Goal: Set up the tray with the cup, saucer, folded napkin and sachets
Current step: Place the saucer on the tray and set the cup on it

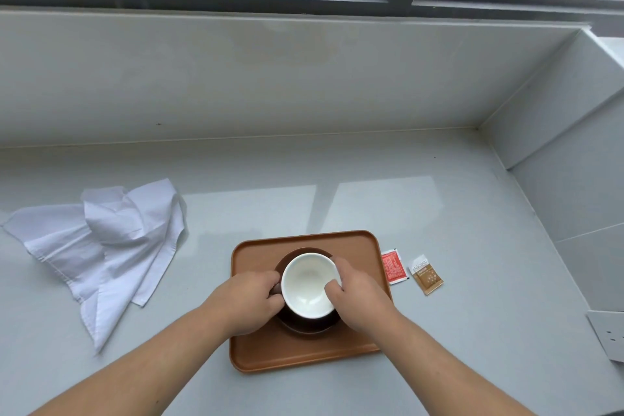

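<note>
Wide bare grey counter (337,179) all round the brown tray (304,351) at lower centre, a wall closing in at far right. Left hand (248,302) and right hand (359,297) clasp the white-lined cup (309,284) on its dark saucer (305,324), fingers curled round both sides. Crumpled white napkin (101,246) lies left; red sachet (393,267) and tan sachet (426,275) just off the tray's right edge.

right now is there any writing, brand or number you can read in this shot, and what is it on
Nothing here reads clearly.
Red sachet: rows of white print, too small to read.
Brown sachet: a white band with a dark word along its top edge and pale print below, both blurred.
Cup, saucer, tray, napkin: no writing visible.
</note>
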